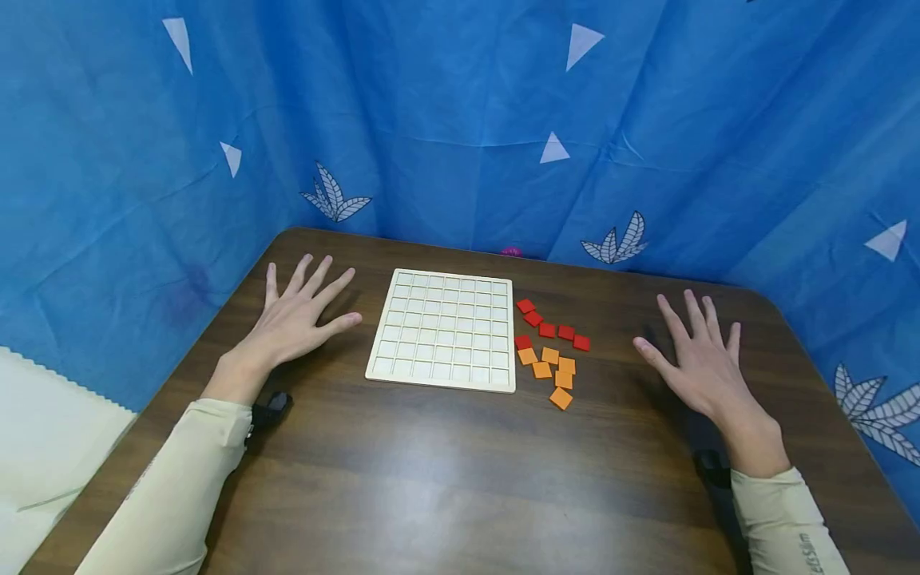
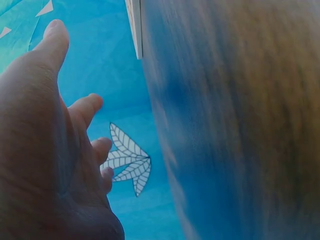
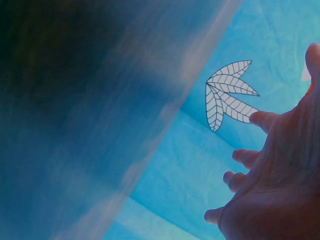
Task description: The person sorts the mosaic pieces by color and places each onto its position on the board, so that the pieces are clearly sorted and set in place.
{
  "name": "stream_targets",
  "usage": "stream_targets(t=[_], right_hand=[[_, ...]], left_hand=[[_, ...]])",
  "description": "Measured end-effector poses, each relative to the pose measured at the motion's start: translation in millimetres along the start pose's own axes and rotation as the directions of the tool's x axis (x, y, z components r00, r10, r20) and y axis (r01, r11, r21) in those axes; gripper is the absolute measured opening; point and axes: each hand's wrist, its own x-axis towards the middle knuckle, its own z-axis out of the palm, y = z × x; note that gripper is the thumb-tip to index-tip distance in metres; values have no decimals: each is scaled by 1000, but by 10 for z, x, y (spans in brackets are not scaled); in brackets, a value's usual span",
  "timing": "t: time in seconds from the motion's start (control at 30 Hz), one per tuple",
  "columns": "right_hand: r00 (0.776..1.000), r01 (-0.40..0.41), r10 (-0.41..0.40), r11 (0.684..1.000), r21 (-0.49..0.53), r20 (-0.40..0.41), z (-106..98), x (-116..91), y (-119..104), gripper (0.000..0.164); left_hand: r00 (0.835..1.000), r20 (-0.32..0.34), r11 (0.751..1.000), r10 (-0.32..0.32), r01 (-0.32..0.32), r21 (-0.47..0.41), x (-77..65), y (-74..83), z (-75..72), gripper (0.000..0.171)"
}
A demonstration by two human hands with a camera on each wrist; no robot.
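My left hand (image 1: 291, 319) is spread with fingers straight, over the table's left side, left of a pale grid board (image 1: 442, 329). Nothing is in it; the left wrist view shows its bare palm side (image 2: 40, 140). On the right side of the table, my right hand (image 1: 700, 363) is likewise spread and holds nothing, its fingers pointing away from me. In the right wrist view the hand (image 3: 280, 175) fills the lower right. Between board and right hand lie several red square tiles (image 1: 547, 330) and, nearer me, several orange square tiles (image 1: 564, 379).
The brown wooden table (image 1: 446, 479) has rounded far corners. Behind it and along both sides hangs a blue curtain (image 1: 446, 120) with white triangles and leaf prints. A black wrist strap (image 1: 269, 411) is on the left wrist. White cloth (image 1: 50, 447) shows at the lower left.
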Motion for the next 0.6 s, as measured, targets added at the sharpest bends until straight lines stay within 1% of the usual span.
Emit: stream_targets(t=[0.1, 0.17, 0.37, 0.47, 0.6], right_hand=[[1000, -6, 6, 1000, 13, -5, 1, 3, 15, 92], [1000, -1, 2, 1000, 28, -7, -3, 8, 4, 91], [999, 44, -42, 991, 122, -27, -38, 31, -60, 83], [999, 43, -41, 986, 158, -15, -54, 30, -115, 82], [999, 36, -38, 986, 164, 10, -40, 26, -201, 81]], left_hand=[[1000, 2, 1000, 8, -8, -1, 39, -1, -5, 86], [1000, 1, 1000, 7, -7, -11, 21, -20, 8, 85], [1000, 11, 998, 13, -12, -68, 25, -59, 34, 85], [999, 31, 994, 22, -18, -106, 36, -61, 57, 84], [998, 52, 989, 25, -18, -145, 42, -71, 89, 83]])
